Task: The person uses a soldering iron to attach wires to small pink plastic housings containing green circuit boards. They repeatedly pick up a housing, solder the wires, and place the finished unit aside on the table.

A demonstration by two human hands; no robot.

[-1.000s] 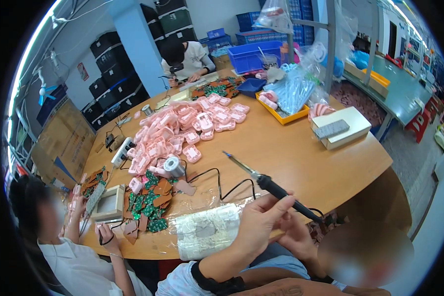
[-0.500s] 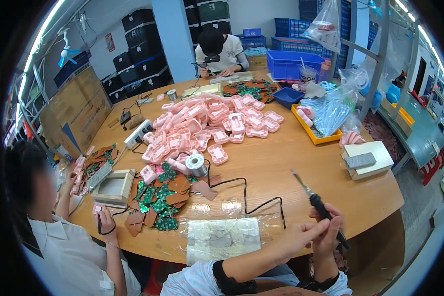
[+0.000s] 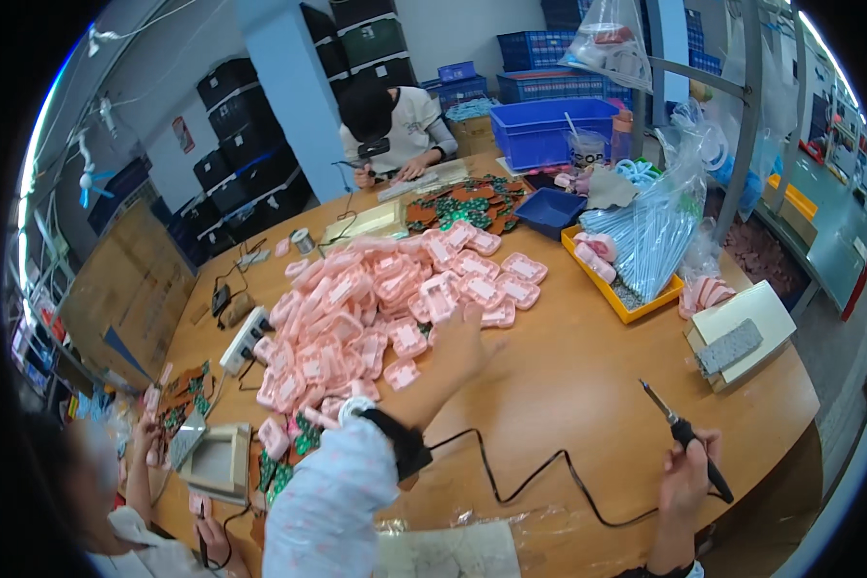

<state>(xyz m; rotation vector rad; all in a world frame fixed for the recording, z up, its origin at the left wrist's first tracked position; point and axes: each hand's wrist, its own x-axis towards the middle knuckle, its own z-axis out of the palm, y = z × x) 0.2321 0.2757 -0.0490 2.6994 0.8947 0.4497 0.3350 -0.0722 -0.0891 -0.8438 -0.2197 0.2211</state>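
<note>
Gripping one soldering iron (image 3: 686, 438) near the table's (image 3: 588, 385) front edge, the right hand (image 3: 686, 474) has its fingers curled around the black handle, the metal tip pointing up and away to the left. One black cord (image 3: 530, 477) runs from it across the wood toward the left arm. Beyond that, the left hand (image 3: 459, 339) is stretched out over the table, resting at the near edge of the heap of pink plastic casings (image 3: 376, 308), far too many to count. Its fingers lie against the nearest casings, but whether they close on one cannot be told from here. Farther right sit one grey sponge block (image 3: 729, 346) on a cream box and one yellow tray (image 3: 622, 281) of clear tubes. At the far side, one blue bin (image 3: 547, 130) stands beside one seated person (image 3: 395, 125), and another sits at the lower left.
</note>
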